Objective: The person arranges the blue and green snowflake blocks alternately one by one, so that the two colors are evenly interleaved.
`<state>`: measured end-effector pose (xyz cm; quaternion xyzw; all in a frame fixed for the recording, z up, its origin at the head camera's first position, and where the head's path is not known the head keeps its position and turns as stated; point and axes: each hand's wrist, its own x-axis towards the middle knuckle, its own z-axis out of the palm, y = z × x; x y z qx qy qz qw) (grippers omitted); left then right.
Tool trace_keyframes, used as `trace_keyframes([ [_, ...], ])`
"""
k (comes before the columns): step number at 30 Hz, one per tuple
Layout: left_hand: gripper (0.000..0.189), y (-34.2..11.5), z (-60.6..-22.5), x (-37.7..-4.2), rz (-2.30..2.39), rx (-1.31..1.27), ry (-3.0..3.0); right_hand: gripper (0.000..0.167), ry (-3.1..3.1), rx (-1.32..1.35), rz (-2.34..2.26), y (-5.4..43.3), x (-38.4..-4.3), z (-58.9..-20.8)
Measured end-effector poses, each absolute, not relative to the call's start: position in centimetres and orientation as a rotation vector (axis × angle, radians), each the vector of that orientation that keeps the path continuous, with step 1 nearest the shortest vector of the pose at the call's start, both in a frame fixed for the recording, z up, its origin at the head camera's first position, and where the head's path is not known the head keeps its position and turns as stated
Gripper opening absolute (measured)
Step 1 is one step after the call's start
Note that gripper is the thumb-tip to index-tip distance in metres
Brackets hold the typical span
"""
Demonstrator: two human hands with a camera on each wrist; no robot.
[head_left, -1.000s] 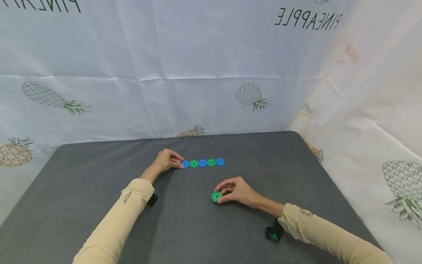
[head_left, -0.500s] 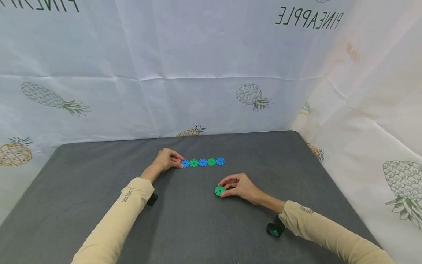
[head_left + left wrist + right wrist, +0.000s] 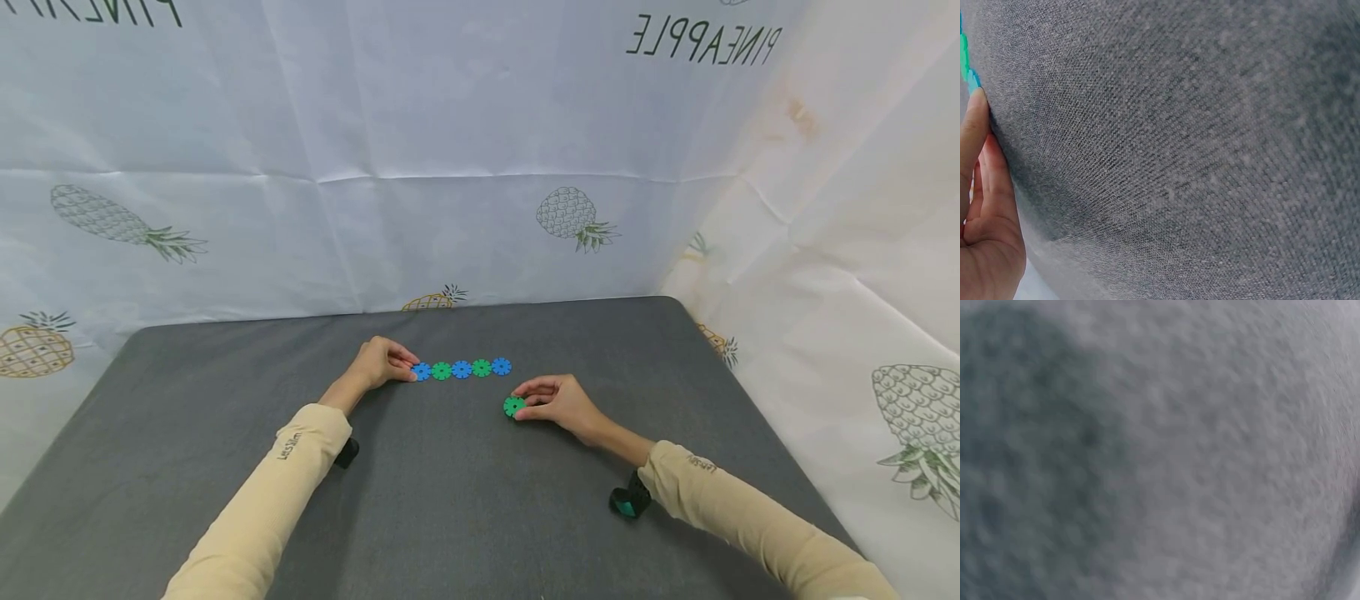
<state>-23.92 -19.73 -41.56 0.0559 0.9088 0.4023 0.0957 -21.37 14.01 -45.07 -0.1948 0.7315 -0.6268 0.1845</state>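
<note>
A straight row of notched plastic discs, alternating blue and green, lies toward the far side of the table. My left hand point(image 3: 373, 364) pinches the blue disc point(image 3: 423, 372) at its left end; in the left wrist view, thumb and fingertips sit at the edge of that disc point(image 3: 973, 81). A blue disc point(image 3: 501, 367) forms the row's right end. Close in front of this end, my right hand point(image 3: 561, 405) holds a single green notched disc point(image 3: 513, 407) between thumb and fingers, apart from the row. The right wrist view catches only blurred grey cloth.
Dark grey cloth covers the table point(image 3: 420, 500). Behind it hangs a white curtain point(image 3: 450, 117) with printed pineapples, and another patterned curtain point(image 3: 840, 275) runs along the right side. A small black wrist device point(image 3: 630, 498) is under the right sleeve.
My right hand has moved away from me and slightly right with the green disc, nearing the row's right end. The left hand and the row have stayed in place.
</note>
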Motion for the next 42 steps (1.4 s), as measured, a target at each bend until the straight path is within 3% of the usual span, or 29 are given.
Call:
trace_keyframes([
  [42,0.023,-19.8,-41.7,-23.8,1.224,0.180,2.703,0.038,2.137,-0.513,-1.807,14.9,-26.2,-45.0],
])
